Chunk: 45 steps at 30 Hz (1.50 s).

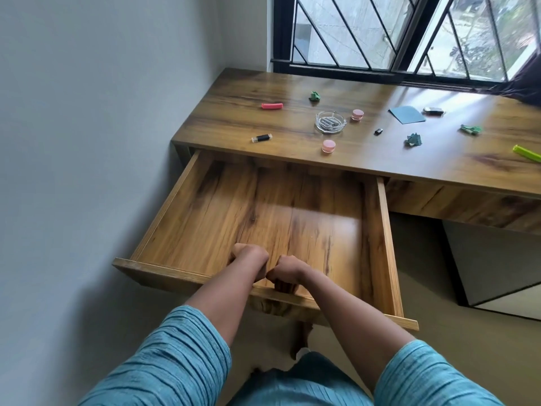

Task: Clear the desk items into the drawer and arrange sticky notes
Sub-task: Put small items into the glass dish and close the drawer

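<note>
A wooden drawer (383,230) stands pulled far out of the desk (263,92), and its inside is bare. My left hand (250,259) and my right hand (285,271) sit side by side with fingers curled over the drawer's front panel. On the desktop lie a pink clip (272,105), a black USB stick (261,138), a glass ashtray (330,122), two small pink jars (328,145) (357,114), a blue sticky note pad (407,114), crumpled green and blue notes (314,96) (414,139) (471,129) and a small black piece (378,131).
A grey wall closes the left side. A barred window (380,33) runs behind the desk, with dark cloth (527,86) at its right end. A green clip (527,153) and a dark metal clip (434,110) lie on the right. A white cabinet (497,259) stands under the desk.
</note>
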Motion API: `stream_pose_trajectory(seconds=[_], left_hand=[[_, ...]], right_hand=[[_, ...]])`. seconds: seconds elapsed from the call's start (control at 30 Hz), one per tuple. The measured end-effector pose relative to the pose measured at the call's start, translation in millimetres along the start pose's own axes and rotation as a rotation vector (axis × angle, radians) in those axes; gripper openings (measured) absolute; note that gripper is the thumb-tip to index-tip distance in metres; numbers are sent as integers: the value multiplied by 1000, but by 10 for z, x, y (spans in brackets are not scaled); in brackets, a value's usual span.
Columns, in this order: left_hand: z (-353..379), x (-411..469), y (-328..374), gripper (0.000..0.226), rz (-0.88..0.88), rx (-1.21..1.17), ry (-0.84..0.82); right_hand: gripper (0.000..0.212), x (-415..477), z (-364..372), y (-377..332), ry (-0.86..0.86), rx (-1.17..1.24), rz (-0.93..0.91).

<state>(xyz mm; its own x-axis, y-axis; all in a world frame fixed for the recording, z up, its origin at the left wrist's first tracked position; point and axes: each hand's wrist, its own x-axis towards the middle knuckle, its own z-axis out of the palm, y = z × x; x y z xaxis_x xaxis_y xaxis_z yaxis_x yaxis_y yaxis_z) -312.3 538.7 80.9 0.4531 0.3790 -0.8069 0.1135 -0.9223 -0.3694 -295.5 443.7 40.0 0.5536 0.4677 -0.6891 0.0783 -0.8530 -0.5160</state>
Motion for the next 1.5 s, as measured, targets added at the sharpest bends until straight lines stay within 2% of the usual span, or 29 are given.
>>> stream_pose_trajectory(seconds=[0.1, 0.27, 0.33, 0.47, 0.53, 0.57, 0.63, 0.67, 0.77, 0.9, 0.97, 1.07, 1.13, 1.23, 1.37, 1.5], left_hand=[[28, -14, 18, 18, 5, -1, -52], [118, 152, 58, 12, 53, -54, -84], [153, 277, 71, 37, 73, -130, -65], [91, 408, 126, 40, 101, -145, -113], [-49, 461, 67, 33, 96, -297, -209], [-137, 468, 5, 26, 94, -383, -311], [-400, 460, -139, 30, 95, -470, -527], [-558, 499, -221, 33, 106, -503, -526], [-1150, 571, -414, 39, 199, -691, -401], [-2134, 653, -521, 42, 343, -1030, -118], [-2609, 763, -447, 40, 387, -1152, 34], [-3202, 1018, -243, 30, 428, -1348, 349], [-3510, 1200, -77, 24, 438, -1456, 491], [-3820, 1389, 138, 38, 402, -1522, 567], [-4040, 1611, 306, 44, 371, -1593, 556], [-4063, 1759, 372, 47, 377, -1668, 532]], right_hand=[[19, 35, 47, 43, -145, 89, 48], [23, 20, 103, 114, -349, 189, 98], [23, 17, 72, 132, -383, 220, 100], [21, 24, -32, 202, -494, 292, 112], [22, 44, -113, 259, -482, 315, 91], [22, 60, -173, 290, -439, 330, 73], [22, 138, -399, 361, -305, 384, 17], [22, 194, -557, 379, -222, 404, -17], [24, 346, -1133, 330, 59, 426, -100], [18, 612, -2042, 99, 406, 324, -175], [24, 849, -2503, -19, 549, 308, -219], [15, 1201, -3061, -114, 823, 185, -193], [26, 1432, -3376, -110, 935, 133, -129], [67, 1722, -3711, -26, 933, 93, -52], [114, 2047, -3996, 87, 773, -15, 21], [121, 2216, -4128, 36, 666, -56, 30]])
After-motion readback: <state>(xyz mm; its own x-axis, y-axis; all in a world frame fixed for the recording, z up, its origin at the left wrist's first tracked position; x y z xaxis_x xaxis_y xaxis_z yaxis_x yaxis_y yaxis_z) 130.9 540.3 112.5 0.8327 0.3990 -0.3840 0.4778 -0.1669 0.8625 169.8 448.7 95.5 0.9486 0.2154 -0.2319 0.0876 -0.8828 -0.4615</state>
